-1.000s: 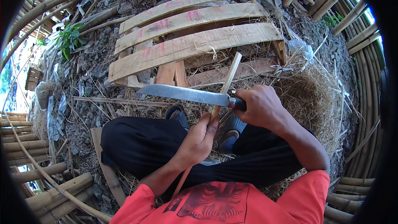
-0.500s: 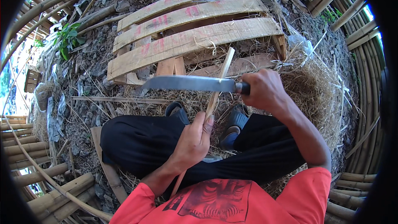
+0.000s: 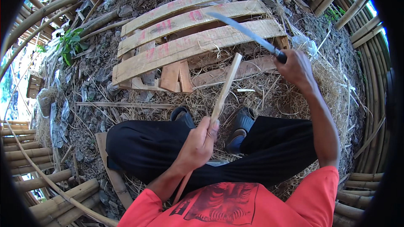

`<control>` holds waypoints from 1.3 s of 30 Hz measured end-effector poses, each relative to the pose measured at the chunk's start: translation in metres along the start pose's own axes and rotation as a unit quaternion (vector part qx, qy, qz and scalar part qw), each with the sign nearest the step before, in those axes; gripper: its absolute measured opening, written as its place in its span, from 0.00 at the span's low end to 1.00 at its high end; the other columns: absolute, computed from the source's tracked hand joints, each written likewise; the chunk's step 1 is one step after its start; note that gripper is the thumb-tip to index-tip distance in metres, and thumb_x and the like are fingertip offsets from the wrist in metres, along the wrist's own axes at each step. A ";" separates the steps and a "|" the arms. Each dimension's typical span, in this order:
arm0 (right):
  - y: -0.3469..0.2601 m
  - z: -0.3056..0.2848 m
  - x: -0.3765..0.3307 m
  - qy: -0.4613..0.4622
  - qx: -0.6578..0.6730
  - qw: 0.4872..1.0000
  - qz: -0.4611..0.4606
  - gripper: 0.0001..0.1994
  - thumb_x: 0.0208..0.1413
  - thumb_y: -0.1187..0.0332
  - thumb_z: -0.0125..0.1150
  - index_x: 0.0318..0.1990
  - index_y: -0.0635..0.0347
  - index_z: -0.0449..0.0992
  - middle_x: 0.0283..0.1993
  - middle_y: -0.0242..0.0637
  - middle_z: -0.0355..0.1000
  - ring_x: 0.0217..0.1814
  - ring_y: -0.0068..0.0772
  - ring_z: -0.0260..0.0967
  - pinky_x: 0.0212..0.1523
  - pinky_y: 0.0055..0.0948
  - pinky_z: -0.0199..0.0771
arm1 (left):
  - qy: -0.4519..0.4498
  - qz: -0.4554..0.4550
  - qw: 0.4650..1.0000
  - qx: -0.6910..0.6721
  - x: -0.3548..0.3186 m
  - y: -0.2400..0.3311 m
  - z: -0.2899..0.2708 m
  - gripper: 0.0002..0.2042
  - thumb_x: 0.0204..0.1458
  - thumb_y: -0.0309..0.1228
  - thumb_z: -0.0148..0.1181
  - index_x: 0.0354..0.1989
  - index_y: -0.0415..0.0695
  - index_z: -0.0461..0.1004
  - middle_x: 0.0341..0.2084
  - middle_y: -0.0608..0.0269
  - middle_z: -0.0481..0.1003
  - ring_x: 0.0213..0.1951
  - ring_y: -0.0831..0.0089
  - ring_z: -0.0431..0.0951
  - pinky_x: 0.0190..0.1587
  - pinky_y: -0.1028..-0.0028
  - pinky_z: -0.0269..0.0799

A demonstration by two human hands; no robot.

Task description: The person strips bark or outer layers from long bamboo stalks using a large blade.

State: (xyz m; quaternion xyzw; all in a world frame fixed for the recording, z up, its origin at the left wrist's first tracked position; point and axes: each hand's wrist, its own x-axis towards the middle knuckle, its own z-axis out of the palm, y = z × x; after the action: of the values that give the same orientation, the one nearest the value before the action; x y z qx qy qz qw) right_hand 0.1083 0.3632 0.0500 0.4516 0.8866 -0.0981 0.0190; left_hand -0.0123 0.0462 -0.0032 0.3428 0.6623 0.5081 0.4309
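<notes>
My left hand (image 3: 196, 146) is closed around a long, pale bamboo strip (image 3: 227, 85). The strip slants up and away from my lap, its lower end passing under my left forearm. In my right hand (image 3: 298, 70) is a machete (image 3: 248, 32), gripped by its black handle. Its blade points up and to the left, over the slatted wooden pallet (image 3: 202, 42), and is apart from the strip. A small pale chip (image 3: 245, 90) lies on the ground just right of the strip.
My legs in dark trousers (image 3: 143, 143) and my dark shoes (image 3: 243, 124) are below the strip. Curly shavings (image 3: 324, 96) cover the ground at right. A thin stick (image 3: 126, 105) lies at left. Bamboo poles (image 3: 374, 96) wall both sides; a green plant (image 3: 71, 44) grows at far left.
My right hand has swung the machete up and to the right, off the strip it lay across. The left hand keeps its hold on the strip. A pale chip now shows on the ground.
</notes>
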 end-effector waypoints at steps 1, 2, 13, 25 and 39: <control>-0.006 0.002 -0.006 -0.002 -0.001 1.000 -0.004 0.08 0.56 0.62 0.61 0.36 0.52 0.84 0.19 0.34 0.73 0.21 0.31 0.72 0.30 0.37 0.75 | 0.018 -0.002 1.000 0.001 0.003 -0.008 0.002 0.13 0.69 0.37 0.45 0.39 0.38 0.65 0.16 0.61 0.67 0.19 0.77 0.66 0.23 0.69 0.63; -0.019 0.005 -0.016 0.003 0.033 0.998 -0.048 0.08 0.54 0.63 0.62 0.36 0.52 0.84 0.20 0.36 0.74 0.23 0.34 0.74 0.31 0.38 0.75 | 0.022 -0.004 1.000 -0.001 0.004 -0.009 0.003 0.13 0.69 0.37 0.45 0.39 0.38 0.65 0.16 0.61 0.67 0.19 0.77 0.66 0.23 0.69 0.63; -0.078 0.040 -0.066 -0.123 0.039 0.956 -0.264 0.07 0.42 0.63 0.64 0.25 0.56 0.78 0.20 0.44 0.74 0.26 0.51 0.75 0.32 0.47 0.75 | 0.006 -0.089 0.988 -0.124 0.004 0.003 0.000 0.20 0.70 0.37 0.42 0.65 0.41 0.65 0.23 0.73 0.62 0.27 0.84 0.62 0.30 0.80 0.61; -0.046 0.029 -0.016 -0.061 0.065 0.990 -0.109 0.07 0.50 0.64 0.62 0.29 0.56 0.81 0.21 0.43 0.75 0.23 0.45 0.74 0.31 0.41 0.75 | 0.017 -0.035 0.996 -0.081 -0.001 -0.002 0.002 0.20 0.70 0.37 0.43 0.66 0.43 0.63 0.20 0.78 0.59 0.20 0.91 0.55 0.21 0.86 0.51; -0.074 0.050 -0.064 -0.130 0.047 0.950 -0.279 0.08 0.39 0.62 0.64 0.25 0.55 0.79 0.20 0.43 0.73 0.25 0.51 0.75 0.31 0.46 0.76 | 0.000 -0.103 0.980 -0.172 0.003 -0.001 0.000 0.12 0.71 0.35 0.39 0.48 0.40 0.66 0.20 0.76 0.59 0.21 0.87 0.56 0.24 0.81 0.53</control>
State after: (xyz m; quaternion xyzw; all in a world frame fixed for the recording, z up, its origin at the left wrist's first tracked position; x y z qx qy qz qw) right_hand 0.0838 0.2599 0.0206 0.1695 0.9615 -0.1989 0.0846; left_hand -0.0131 0.0489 -0.0046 0.1937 0.5968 0.5672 0.5334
